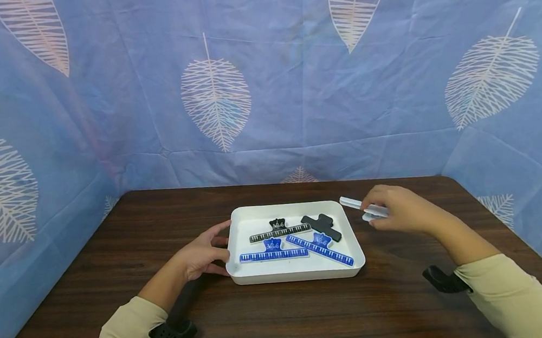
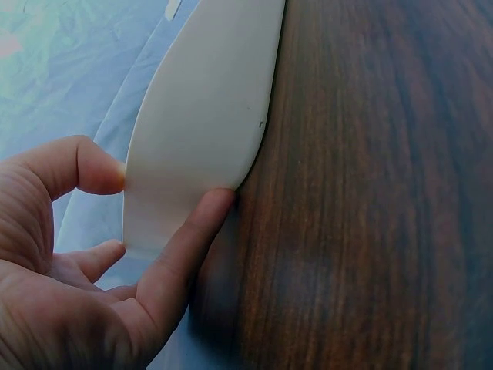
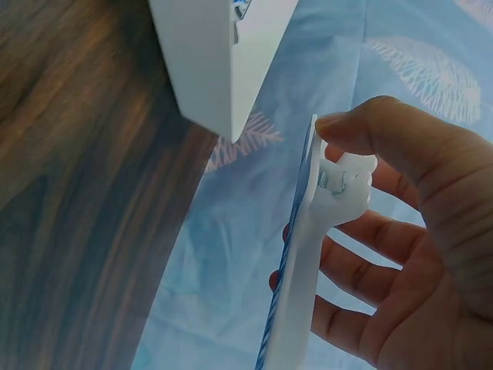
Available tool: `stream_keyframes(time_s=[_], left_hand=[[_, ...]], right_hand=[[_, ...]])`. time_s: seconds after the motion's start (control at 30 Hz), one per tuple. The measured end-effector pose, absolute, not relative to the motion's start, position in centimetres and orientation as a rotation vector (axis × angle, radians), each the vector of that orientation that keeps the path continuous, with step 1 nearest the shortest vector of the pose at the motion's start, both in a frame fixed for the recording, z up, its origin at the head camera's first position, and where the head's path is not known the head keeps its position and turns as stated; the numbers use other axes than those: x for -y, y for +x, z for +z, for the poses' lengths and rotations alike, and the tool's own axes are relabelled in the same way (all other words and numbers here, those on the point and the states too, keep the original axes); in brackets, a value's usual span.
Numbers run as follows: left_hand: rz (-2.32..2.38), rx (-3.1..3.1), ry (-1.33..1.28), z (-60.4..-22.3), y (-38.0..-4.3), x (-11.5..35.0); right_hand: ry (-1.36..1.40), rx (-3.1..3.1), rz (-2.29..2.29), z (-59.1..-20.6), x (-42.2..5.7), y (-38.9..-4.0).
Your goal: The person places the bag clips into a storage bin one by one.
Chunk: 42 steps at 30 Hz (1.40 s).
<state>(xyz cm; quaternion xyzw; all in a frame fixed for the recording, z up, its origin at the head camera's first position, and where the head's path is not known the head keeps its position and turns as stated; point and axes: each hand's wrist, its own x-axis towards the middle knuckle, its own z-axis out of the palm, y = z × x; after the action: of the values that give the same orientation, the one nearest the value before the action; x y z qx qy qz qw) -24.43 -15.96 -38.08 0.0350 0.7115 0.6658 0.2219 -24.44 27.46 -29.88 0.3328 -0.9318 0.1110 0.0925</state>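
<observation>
A shallow white tray (image 1: 262,279) sits on the table. My left hand (image 1: 204,254) rests its fingers against the tray's left side; fingertips meet the rim, and one lies low on the outer wall (image 2: 204,100). My right hand (image 1: 397,208) is beyond the tray's right edge and pinches a white sheet-music clip (image 1: 376,211) with a long straight bar. Its small metal spring (image 3: 331,181) shows in the right wrist view. In the tray lie a black piano-key clip (image 1: 279,233), two blue ones (image 1: 274,255) (image 1: 320,249) and a plain-backed black clip (image 1: 323,225).
The dark wood table (image 1: 285,320) stands against blue cloth (image 1: 274,98) printed with white leaves, which hangs behind and on both sides. Black bands (image 1: 173,333) (image 1: 444,279) sit on both wrists, at the ends of pale sleeves.
</observation>
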Motion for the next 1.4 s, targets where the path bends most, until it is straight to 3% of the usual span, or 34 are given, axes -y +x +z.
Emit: stream_keyframes(time_s=[1.4], left_hand=[[1.838, -1.984, 0.109, -38.1, -24.4, 16.0]], right_hand=[[1.173, 2.979, 0.494, -28.7, -18.7, -27.8]])
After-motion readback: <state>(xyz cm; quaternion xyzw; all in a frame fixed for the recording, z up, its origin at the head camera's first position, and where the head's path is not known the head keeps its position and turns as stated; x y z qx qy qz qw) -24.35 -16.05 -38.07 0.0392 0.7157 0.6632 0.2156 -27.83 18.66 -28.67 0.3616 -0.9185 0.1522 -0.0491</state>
